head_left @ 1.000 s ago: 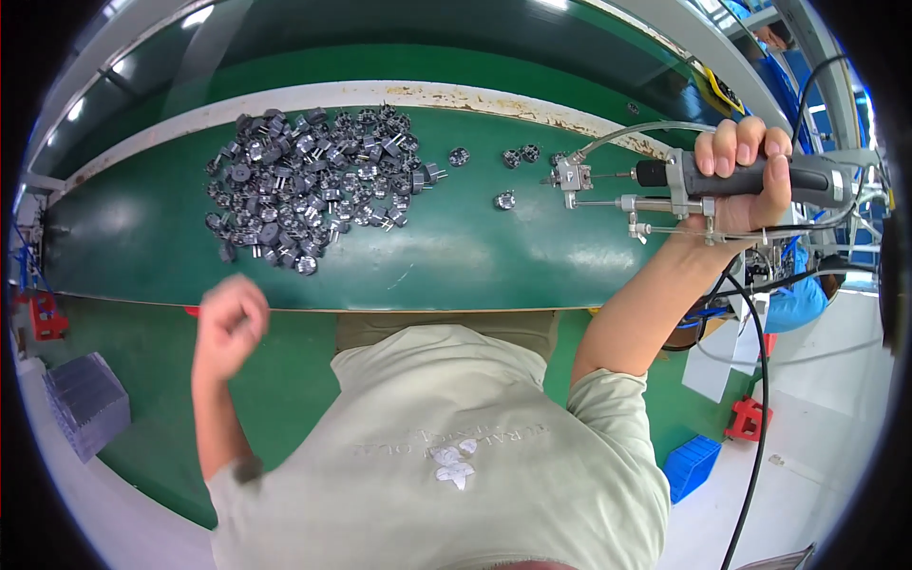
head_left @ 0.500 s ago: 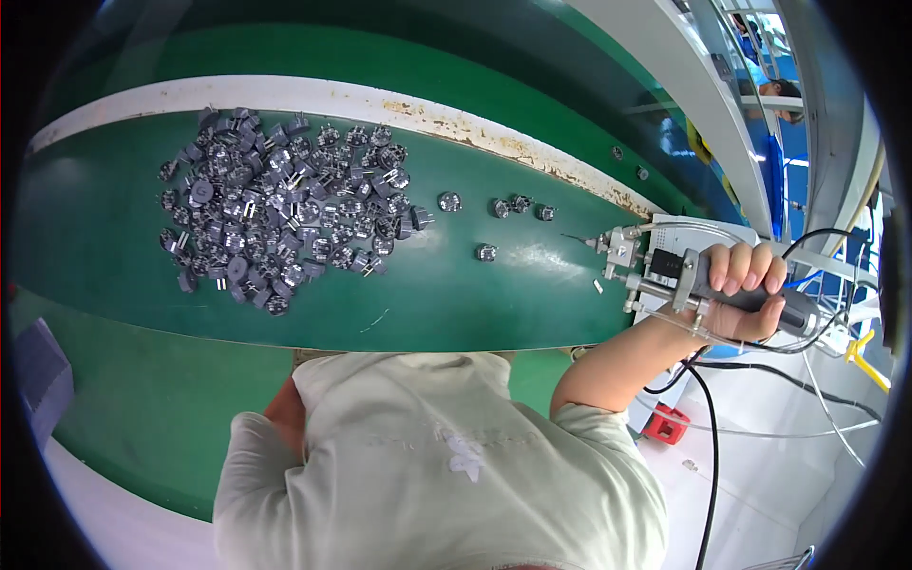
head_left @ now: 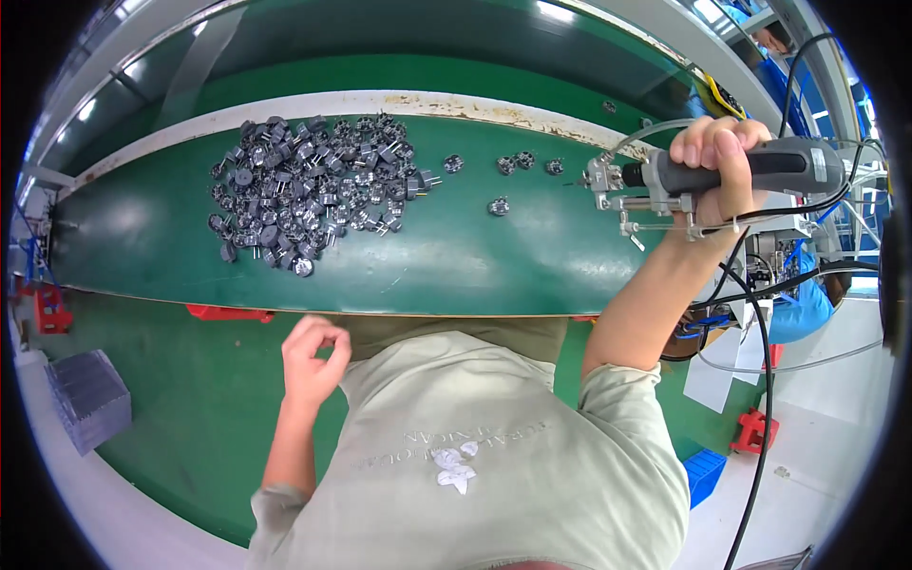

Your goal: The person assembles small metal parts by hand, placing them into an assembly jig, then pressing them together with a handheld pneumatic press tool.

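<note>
My right hand (head_left: 727,166) is wrapped round a grey electric screwdriver (head_left: 790,167) with a metal head and thin tubes. The tool lies level over the right end of the green bench, its thin tip toward the left. My left hand (head_left: 315,356) is just off the bench's front edge, fingers curled toward the thumb; whether something small is between them is hidden. On the bench lies a heap of small grey and clear plug parts with metal pins (head_left: 294,185). Several single plug parts (head_left: 499,206) lie apart between the heap and the screwdriver's tip.
A worn white rail (head_left: 427,106) runs along the far side of the green bench (head_left: 123,237). Black cables (head_left: 760,380) hang at the right. Red stools (head_left: 753,430), a blue crate (head_left: 704,475) and a grey box (head_left: 88,401) stand on the floor.
My left hand has come into view by the bench's front edge. My right hand has lifted the screwdriver up and slightly away. The view has shifted; the plug parts look unmoved.
</note>
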The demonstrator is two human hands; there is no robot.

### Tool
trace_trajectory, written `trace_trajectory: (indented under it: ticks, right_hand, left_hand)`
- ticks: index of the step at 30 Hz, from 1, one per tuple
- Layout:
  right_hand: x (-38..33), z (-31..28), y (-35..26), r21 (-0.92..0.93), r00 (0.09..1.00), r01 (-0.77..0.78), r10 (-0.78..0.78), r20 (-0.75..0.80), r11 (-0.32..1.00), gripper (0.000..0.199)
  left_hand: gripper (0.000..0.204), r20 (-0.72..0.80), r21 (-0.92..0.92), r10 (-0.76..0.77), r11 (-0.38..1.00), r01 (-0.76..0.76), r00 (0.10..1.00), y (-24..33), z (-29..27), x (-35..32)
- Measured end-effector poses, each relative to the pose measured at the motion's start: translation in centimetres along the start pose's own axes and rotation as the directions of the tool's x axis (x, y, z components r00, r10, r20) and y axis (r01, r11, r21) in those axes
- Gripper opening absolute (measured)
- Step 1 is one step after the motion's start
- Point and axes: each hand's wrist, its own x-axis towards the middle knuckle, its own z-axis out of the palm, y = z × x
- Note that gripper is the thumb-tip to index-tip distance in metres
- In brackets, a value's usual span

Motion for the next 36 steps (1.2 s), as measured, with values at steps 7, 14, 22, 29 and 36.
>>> trace_trajectory:
  ticks: [7,14,22,29,36]
  right_hand:
    - [1.5,-1.7,0.9,-0.089,0.998,0.049,-0.052,-0.025,0.995,0.017]
    - [3.8,-6.0,1.6,-0.056,0.975,0.095,-0.082,0.207,0.994,0.012]
    - [4.2,-7.3,1.5,-0.112,0.991,0.122,-0.116,0.062,0.986,0.009]
    - [4.4,-7.3,1.2,-0.133,0.994,0.105,-0.109,-0.018,0.986,0.005]
    - [4.6,-7.4,1.0,-0.114,0.990,0.000,0.016,0.139,0.993,0.019]
  left_hand:
    - [0.021,0.148,0.366,0.583,0.718,-0.592,0.799,8.4,8.2,21.2]
    - [0.016,0.551,0.382,0.368,0.687,-0.619,0.749,6.4,7.1,22.9]
    - [0.076,0.610,0.226,0.412,0.729,-0.647,0.677,11.8,12.4,24.2]
    - [0.119,0.616,0.250,0.371,0.744,-0.620,0.694,11.0,13.1,24.2]
    - [0.109,0.580,0.370,0.231,0.779,-0.506,0.781,10.4,12.0,23.6]
